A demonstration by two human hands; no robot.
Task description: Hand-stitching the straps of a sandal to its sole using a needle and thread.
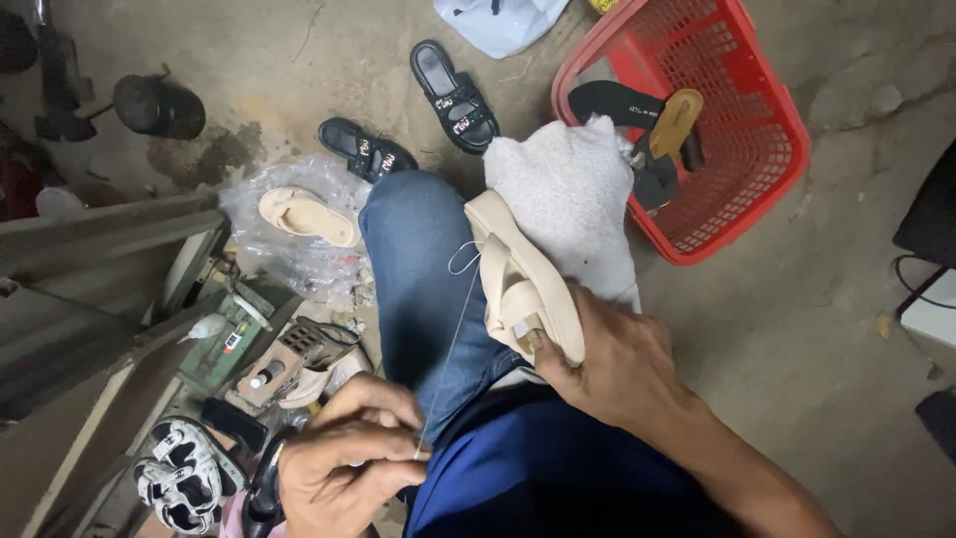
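Across the raised knee, clad in blue denim, a beige sandal is held by the right hand, whose fingers are closed around its strap end. The sandal is rested against a white cloth draped over the knee. A thin thread is run from the sandal's upper edge down to the left hand, where it is pinched tight between closed fingertips; whether a needle is held there cannot be told. The step in hand is judged to be hand-stitching of the sandal, with the thread drawn taut. Steady tension from the left hand and a firm hold on the sandal would be called for by the next pull. On the concrete floor, a red basket containing sandal parts, two black sandals and a second beige sandal on a plastic bag are seen.
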